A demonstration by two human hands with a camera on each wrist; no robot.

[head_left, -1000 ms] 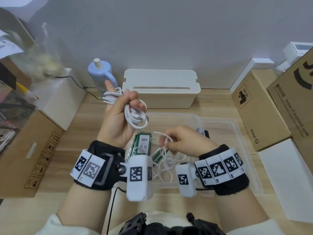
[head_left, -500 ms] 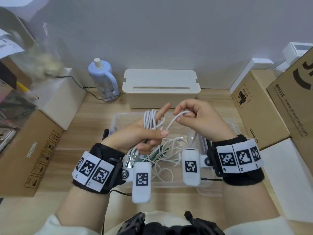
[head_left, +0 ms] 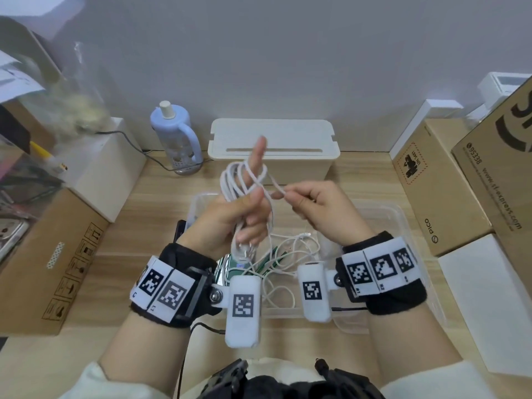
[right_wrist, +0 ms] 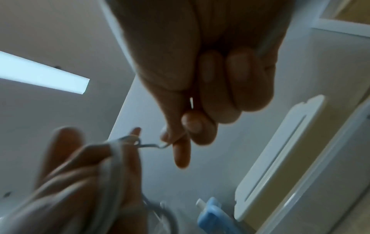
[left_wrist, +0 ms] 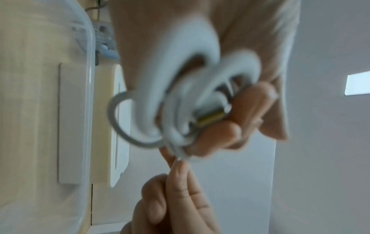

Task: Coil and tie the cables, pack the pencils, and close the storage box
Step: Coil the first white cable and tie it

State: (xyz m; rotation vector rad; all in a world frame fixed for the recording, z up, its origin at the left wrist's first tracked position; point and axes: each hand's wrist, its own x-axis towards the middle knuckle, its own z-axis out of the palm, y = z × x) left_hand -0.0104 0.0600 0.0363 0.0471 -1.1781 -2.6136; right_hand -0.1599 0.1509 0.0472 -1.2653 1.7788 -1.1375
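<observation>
A white cable is looped in several turns around my left hand, whose index finger points up while the other fingers curl over the coil and its plug. My right hand pinches the free strand just right of the coil; the pinch shows in the right wrist view. Both hands hover above the clear plastic storage box, where more white cable and green packets lie. No pencils can be made out.
A cream lidded box stands behind the clear one, with a blue bottle to its left. Cardboard boxes line the left side and more of them the right. A white box lies at the near right.
My left hand has turned so its index finger points up, with the coil higher on it. The right hand has drawn the free strand down and to the right.
</observation>
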